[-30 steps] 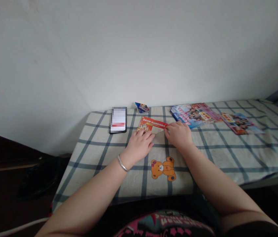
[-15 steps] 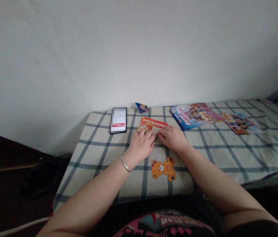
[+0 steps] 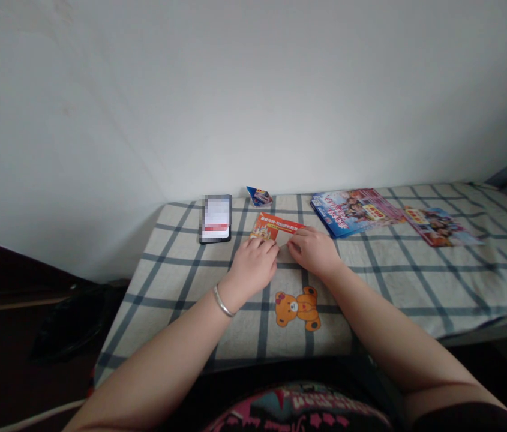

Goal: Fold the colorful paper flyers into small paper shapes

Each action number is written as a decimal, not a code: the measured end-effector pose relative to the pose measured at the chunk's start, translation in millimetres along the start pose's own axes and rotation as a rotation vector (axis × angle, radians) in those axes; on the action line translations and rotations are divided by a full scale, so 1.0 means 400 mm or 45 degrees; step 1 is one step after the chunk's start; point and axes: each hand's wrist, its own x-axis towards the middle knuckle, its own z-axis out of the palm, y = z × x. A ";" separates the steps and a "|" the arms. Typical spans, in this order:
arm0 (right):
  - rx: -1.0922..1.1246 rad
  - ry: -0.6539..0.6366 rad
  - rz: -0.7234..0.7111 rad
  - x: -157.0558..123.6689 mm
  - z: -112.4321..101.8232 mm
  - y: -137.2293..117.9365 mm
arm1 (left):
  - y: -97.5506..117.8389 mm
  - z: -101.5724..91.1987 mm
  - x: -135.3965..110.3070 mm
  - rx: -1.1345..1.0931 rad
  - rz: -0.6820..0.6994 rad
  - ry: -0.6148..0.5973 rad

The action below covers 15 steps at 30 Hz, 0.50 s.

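Observation:
An orange-red printed flyer [image 3: 280,226] lies on the tablecloth before me, with a pale folded flap showing near its front edge. My left hand [image 3: 254,262] presses on the flyer's left front part, fingers bent and close together. At the right side, my right hand [image 3: 314,249] pinches the flyer and its flap between thumb and fingers. The flyer's front edge is partly hidden under my fingers. Beyond it, near the wall, stands a small folded blue paper piece [image 3: 260,196].
A phone [image 3: 216,219] with a lit screen lies to the left. On the right are a stack of printed flyers [image 3: 352,210] and another flyer [image 3: 444,227] overlapping it. The checked tablecloth [image 3: 181,276] carries a bear picture [image 3: 298,309]. A white wall [image 3: 253,96] rises behind.
My left hand has shifted slightly left and toward me on the flyer. My right hand stays in nearly the same place, still pinching.

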 end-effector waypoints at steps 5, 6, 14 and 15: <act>-0.004 0.004 0.010 -0.001 -0.002 -0.001 | -0.001 -0.016 0.001 0.025 -0.036 -0.008; -0.009 -0.001 0.013 -0.001 -0.004 -0.002 | -0.002 -0.020 0.000 0.026 -0.043 -0.010; -0.068 -0.058 0.148 -0.001 -0.009 0.008 | -0.007 -0.037 -0.006 0.033 -0.050 -0.043; -0.090 -0.053 0.185 -0.001 -0.008 0.011 | -0.006 -0.037 -0.006 0.036 -0.050 -0.042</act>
